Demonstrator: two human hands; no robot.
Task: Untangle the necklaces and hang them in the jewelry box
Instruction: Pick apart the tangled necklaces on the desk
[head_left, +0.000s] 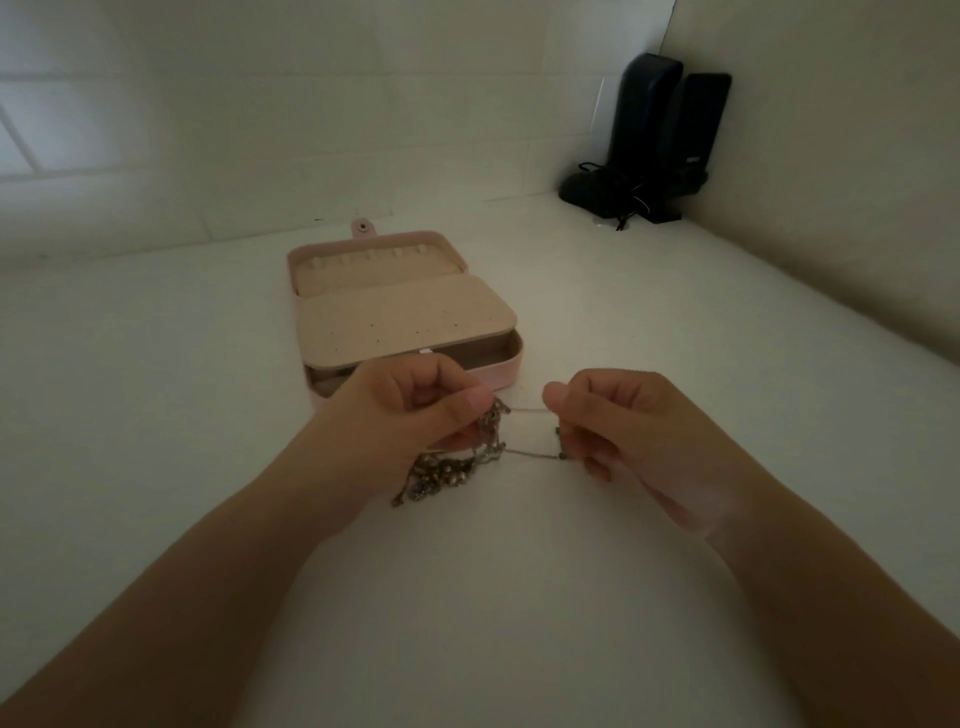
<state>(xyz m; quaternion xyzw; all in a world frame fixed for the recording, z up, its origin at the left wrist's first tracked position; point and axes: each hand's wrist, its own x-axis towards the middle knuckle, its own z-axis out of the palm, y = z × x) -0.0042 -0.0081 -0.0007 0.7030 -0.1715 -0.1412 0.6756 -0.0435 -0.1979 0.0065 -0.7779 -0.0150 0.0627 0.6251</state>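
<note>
The left hand (415, 410) pinches the tangle (452, 467) of necklaces just above the table (156, 415), in front of the open box (400, 306). The right hand (618, 421) pinches a thin chain (530, 453) drawn taut between the two. Best, I think, to ease that strand out slowly, loosening the knot with the left fingers, not tugging, since a hard pull would likely tighten the clump. The hooks (369, 255) in the lid look bare.
</note>
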